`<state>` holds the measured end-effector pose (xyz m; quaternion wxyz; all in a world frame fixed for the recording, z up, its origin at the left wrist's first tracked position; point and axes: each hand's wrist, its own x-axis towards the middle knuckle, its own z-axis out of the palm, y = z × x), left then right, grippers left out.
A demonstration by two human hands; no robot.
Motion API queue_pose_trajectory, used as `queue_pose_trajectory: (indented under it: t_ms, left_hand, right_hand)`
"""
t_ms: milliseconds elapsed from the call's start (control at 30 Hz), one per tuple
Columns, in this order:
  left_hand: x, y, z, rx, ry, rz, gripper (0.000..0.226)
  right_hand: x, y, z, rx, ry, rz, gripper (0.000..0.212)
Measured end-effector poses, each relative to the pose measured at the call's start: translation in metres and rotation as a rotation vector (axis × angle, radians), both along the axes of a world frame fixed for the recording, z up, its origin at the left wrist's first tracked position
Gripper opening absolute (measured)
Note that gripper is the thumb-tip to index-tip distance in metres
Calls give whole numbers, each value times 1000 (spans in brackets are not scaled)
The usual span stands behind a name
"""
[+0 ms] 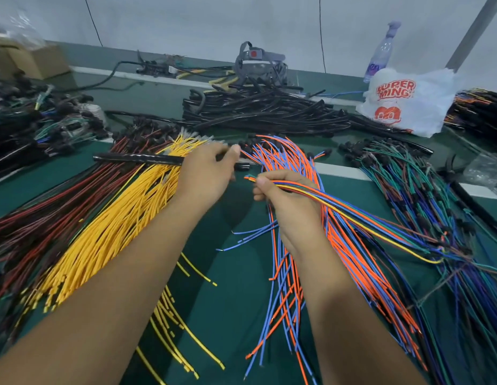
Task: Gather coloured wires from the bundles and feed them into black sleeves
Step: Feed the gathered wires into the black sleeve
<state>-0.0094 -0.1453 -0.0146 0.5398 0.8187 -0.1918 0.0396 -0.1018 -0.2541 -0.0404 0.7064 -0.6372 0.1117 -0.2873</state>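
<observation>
Nearest to me, both bare forearms reach out over the green table [236, 273], and loose ends of yellow wires [108, 226] and orange and blue wires [294, 273] trail back toward my body. My right hand [286, 201] is closed around a small gathered bunch of wires [353, 215] in orange, blue, yellow and green; their tips stick out just past my thumb toward the left, and the rest sweeps away to the right, over the orange and blue bundle and onto the green and blue wires [425, 195] lying there. My left hand [208, 173] sits a little further out, just beside the right one, its fingers curled around a black sleeve [139, 158]. That sleeve runs out to the left across the yellow bundle, and a short black end shows on the right of the hand, close to the wire tips but apart from them. Left of the yellow wires lies a bundle of dark red wires [47, 212]. Beyond the hands, a pile of black sleeves [264, 112] lies across the table. Behind it I see a grey headset-like device [255, 62], a white printed plastic bag [405, 101] to the right with a clear bottle [380, 54] behind it, and a cardboard box [33, 62] far left.
</observation>
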Motion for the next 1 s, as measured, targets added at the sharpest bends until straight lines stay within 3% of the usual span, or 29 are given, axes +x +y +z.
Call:
queue_pose_trajectory:
  t_ms: [67, 167, 233, 400, 500, 700, 867, 1000]
  left_hand:
    - [19, -2, -1, 326, -347, -26, 21]
    - [41, -7, -13, 825, -429, -171, 37]
    - [44, -8, -22, 960, -472, -172, 40]
    - [43, -4, -17, 883, -741, -145, 28]
    - [34, 6, -11, 743, -814, -163, 21]
    - [26, 27, -15, 898, -748, -306, 21]
    - [18, 37, -21, 819, -736, -283, 40]
    - [12, 39, -26, 798, -757, -277, 32]
  right_hand:
    - [1, -2, 0, 104, -8, -19, 14]
    - [0, -5, 1, 206, -28, -10, 13]
    - [0, -6, 1, 238, -31, -16, 13]
    - [1, -9, 2, 322, -38, -36, 13]
    - [1, -8, 4, 342, -49, -28, 13]
    - [-2, -5, 6, 309, -26, -67, 10]
    - [-3, -3, 7, 292, 3, -69, 13]
    - [-3, -4, 6, 236, 17, -57, 16]
